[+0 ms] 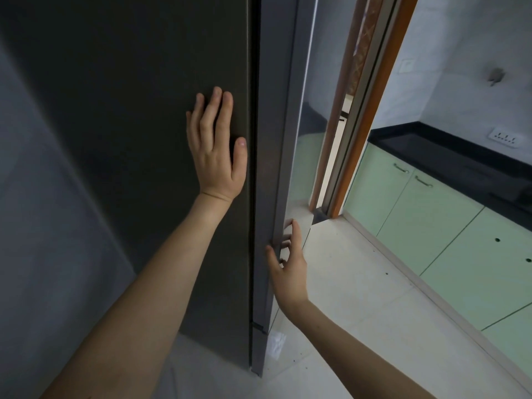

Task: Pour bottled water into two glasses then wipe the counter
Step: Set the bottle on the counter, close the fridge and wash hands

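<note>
A tall dark grey fridge fills the left and middle of the head view. My left hand (217,145) presses flat with straight fingers on the fridge's left door (144,110), close to its right edge. My right hand (286,263) is lower down and holds the edge of the narrow right door (273,139), thumb on the front and fingers round its glossy side. The black counter (449,151) shows through a doorway at the right. No bottle, glasses or cloth are in view.
An orange-brown door frame (371,116) stands right of the fridge. Pale green cabinets (431,226) with metal handles sit under the counter. A wall socket (503,137) is above the counter. Light floor tiles (359,312) spread at the lower right.
</note>
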`<state>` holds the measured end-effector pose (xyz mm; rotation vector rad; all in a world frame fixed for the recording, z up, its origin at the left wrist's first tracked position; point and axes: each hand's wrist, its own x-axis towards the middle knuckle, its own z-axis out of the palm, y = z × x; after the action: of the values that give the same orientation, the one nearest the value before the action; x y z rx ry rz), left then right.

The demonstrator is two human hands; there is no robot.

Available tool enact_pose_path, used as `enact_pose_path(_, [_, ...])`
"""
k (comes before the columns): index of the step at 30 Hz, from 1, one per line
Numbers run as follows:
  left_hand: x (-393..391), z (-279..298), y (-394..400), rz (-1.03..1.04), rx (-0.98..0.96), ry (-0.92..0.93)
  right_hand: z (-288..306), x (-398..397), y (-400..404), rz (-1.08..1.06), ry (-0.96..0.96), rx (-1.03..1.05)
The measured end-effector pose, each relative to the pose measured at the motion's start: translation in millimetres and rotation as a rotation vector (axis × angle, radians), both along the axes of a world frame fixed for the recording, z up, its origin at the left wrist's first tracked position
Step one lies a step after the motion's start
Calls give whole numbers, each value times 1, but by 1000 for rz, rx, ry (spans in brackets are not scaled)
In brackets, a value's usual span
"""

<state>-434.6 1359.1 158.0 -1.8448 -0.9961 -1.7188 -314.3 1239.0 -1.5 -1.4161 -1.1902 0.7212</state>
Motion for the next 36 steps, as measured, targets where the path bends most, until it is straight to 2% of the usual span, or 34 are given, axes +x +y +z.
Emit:
enact_pose_path(5, [4,5,-17,-12,-5,-49,2,23,-1,71,-124,-18])
enact_pose_path(11, [14,11,-44,-30,-15,-26,22,54,-5,113,-481,59])
enact_pose_path(15, [36,15,-61,-51,30,103,38,83,-7,130,-695,132])
enact_pose_path(21, [93,0,-75,-55,131,353,55,143,-20,36,-804,191])
enact_pose_path(27, [178,-20,-87,-250,-125,475,61,229,-54,-160,-863,158])
enact_pose_path(36, [337,-78,-132,-591,-519,676,41,384,-175,-480,-877,-102])
